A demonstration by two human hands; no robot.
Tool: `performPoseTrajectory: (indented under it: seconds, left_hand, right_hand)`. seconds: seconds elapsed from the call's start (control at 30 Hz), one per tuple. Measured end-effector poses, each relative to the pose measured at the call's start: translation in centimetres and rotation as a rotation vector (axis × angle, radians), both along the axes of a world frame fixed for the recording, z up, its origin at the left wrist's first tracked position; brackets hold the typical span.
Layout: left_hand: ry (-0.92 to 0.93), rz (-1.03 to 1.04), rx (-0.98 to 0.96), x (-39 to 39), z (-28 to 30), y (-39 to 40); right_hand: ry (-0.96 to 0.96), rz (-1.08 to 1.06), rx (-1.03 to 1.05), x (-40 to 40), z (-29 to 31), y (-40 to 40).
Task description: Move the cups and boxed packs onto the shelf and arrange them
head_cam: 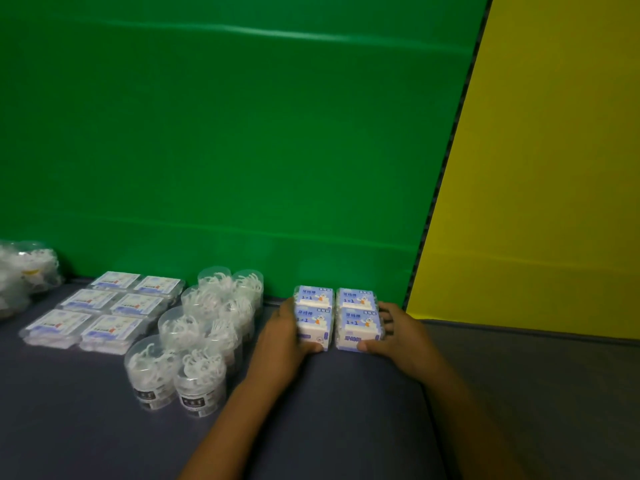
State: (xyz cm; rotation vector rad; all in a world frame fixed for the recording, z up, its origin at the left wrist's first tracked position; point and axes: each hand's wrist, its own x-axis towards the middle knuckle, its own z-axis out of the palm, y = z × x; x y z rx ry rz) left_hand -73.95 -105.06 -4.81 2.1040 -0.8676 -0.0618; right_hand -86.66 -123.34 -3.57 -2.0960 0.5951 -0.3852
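Where the green backdrop meets the yellow one, low and right of centre in the frame, the task's packs sit against the back edge of the surface.
Boxed packs [339, 315]: four white-and-blue packs in clear wrap, set two by two; printed tops face up and toward the camera, with the block's long axis running left to right in the frame.
Left hand [281, 337]: fingers curled against the left side of the block, thumb on its near face, gripping it.
Right hand [398, 332]: fingers spread a little along the right side, thumb on the near face, gripping it.
Cups [197, 337]: clear round plastic tubs filled with white floss picks, upright, standing in two rows that run from lower left toward the backdrop, just left of the left hand; the near ones carry dark labels.
Flat packs [104, 311]: six clear rectangular cases with white-and-blue labels, lying flat in a two-by-three grid, left of the cups.
Bagged picks [27, 271]: clear bags of white picks at the far left edge, partly cut off.
Surface [332, 410]: matte blue-grey cloth or mat.
Backdrops: green panel [225, 133], smooth with faint horizontal creases; yellow panel [554, 168], at the right.
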Motion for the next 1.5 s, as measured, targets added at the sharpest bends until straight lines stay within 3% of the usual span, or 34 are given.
performPoseTrajectory:
  seconds: [0.27,0.7,1.33,1.5]
  left_hand:
    - [-0.015,-0.018,-0.145,0.2,-0.5,0.0]
    - [-0.022,0.003,-0.164,0.0,-0.4,0.6]
    - [-0.034,0.042,-0.097,-0.4,-1.1,0.7]
    - [-0.153,0.044,-0.113,-1.4,-1.7,0.9]
  right_hand:
    - [-0.094,0.009,0.113,-0.2,-1.3,-0.2]
    - [-0.121,0.006,0.160,0.1,-2.0,-0.2]
    - [-0.155,-0.010,0.065,0.2,-2.2,0.8]
    - [-0.122,-0.076,-0.029,-0.3,-1.7,1.2]
